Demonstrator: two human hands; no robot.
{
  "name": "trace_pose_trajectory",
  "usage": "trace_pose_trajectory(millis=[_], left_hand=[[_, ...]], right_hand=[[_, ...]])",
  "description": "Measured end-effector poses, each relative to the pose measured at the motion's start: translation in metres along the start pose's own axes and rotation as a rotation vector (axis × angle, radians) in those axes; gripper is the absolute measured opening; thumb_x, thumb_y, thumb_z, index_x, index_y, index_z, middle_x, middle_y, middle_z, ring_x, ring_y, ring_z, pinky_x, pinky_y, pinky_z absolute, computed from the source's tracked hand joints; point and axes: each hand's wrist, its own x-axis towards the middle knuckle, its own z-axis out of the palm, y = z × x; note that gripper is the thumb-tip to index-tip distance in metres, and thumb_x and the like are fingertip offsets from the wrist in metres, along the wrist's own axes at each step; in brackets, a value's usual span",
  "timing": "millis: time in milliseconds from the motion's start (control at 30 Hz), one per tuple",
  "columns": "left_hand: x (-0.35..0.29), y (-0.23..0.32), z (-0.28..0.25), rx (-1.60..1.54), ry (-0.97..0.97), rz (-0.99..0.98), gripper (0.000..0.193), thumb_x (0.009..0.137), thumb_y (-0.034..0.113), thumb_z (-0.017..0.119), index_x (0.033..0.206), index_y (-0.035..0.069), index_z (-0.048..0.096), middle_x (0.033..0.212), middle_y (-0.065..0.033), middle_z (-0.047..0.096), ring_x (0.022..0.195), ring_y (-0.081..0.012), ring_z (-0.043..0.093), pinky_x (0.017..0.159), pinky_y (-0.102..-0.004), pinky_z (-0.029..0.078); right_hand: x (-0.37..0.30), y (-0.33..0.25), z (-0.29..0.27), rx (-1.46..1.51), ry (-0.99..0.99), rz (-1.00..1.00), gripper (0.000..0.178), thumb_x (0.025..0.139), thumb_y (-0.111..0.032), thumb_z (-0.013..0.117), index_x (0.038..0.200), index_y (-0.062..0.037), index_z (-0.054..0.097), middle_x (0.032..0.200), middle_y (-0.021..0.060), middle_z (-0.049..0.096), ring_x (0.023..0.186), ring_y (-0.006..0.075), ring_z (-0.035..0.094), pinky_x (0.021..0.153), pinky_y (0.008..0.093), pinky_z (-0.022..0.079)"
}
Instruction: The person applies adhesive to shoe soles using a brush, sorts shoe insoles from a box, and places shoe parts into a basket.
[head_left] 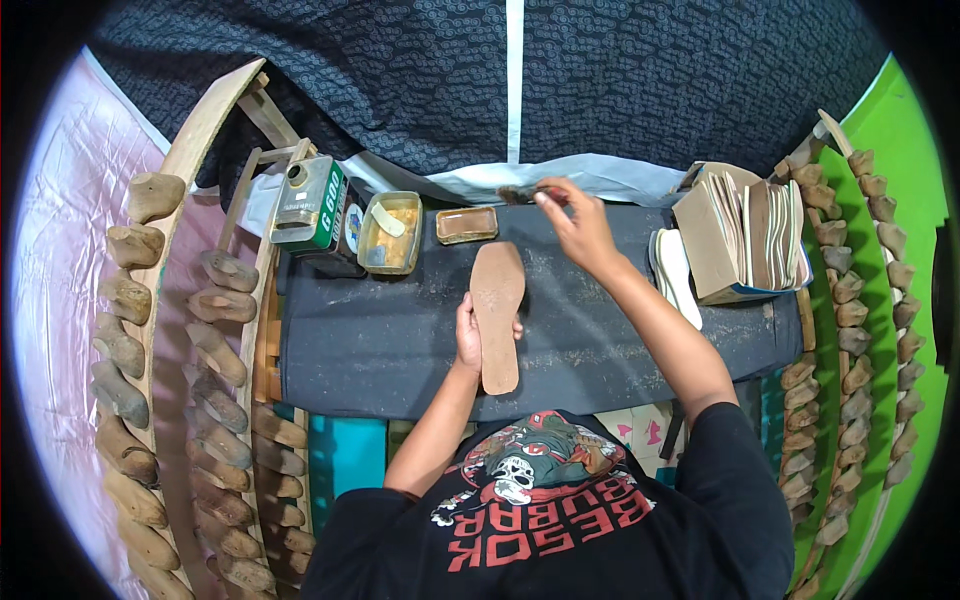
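My left hand (467,335) grips a brown insole (497,300) from beneath, its thumb along the left edge and fingertips showing at the right edge. The insole lies nearly upright in the picture, wide end away from me, above the dark cloth of the table. My right hand (582,232) is raised beyond it to the right, pinching what looks like a small brush with dark bristles (516,195). Those bristles are above a small rectangular tub of brown liquid (466,225), apart from the insole. The brush's handle is mostly hidden by my fingers.
At the back left stand a green and white metal can (312,215) and a plastic container (390,245) with yellowish residue. White soles (676,278) lie beside a cardboard box (708,235) packed with insoles at the right. Racks of wooden shoe lasts (128,297) flank both sides.
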Motion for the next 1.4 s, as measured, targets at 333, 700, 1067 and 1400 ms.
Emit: trace_pose_trajectory(millis=[333, 700, 1067, 1400], left_hand=[[-0.035, 0.024, -0.014, 0.013, 0.255, 0.195, 0.072, 0.103, 0.064, 0.028, 0.134, 0.005, 0.056, 0.114, -0.0103, 0.069, 0.079, -0.023, 0.068, 0.074, -0.0403, 0.059], [-0.043, 0.025, -0.027, -0.002, 0.335, 0.178, 0.069, 0.103, 0.065, 0.03, 0.13, 0.009, 0.058, 0.104, -0.0091, 0.069, 0.082, -0.0242, 0.07, 0.077, -0.0418, 0.059], [0.0, 0.016, 0.008, -0.041, 0.211, 0.039, 0.069, 0.102, 0.066, 0.032, 0.13, 0.009, 0.058, 0.104, -0.009, 0.069, 0.084, -0.0252, 0.07, 0.076, -0.0418, 0.059], [0.035, 0.006, 0.057, -0.082, 0.061, 0.013, 0.067, 0.102, 0.067, 0.033, 0.132, 0.012, 0.056, 0.109, -0.0075, 0.067, 0.088, -0.0227, 0.066, 0.074, -0.0415, 0.058]], right_hand=[[0.011, 0.051, 0.089, -0.319, -0.338, -0.015, 0.02, 0.094, -0.025, 0.066, 0.104, -0.0086, 0.07, 0.092, 0.0134, 0.073, 0.093, 0.0351, 0.066, 0.085, 0.0478, 0.05], [0.019, 0.05, 0.107, -0.295, -0.308, 0.025, 0.021, 0.095, -0.024, 0.065, 0.107, -0.0067, 0.069, 0.097, 0.0168, 0.074, 0.095, 0.0371, 0.069, 0.085, 0.0477, 0.052], [0.017, 0.026, 0.039, 0.061, 0.061, 0.191, 0.021, 0.099, -0.018, 0.065, 0.108, 0.001, 0.067, 0.088, 0.0085, 0.073, 0.081, 0.0123, 0.067, 0.075, 0.0296, 0.053], [-0.036, -0.053, -0.055, 0.067, -0.044, -0.022, 0.017, 0.096, -0.009, 0.065, 0.109, 0.0015, 0.062, 0.095, 0.0127, 0.069, 0.084, 0.0197, 0.067, 0.078, 0.0328, 0.053]])
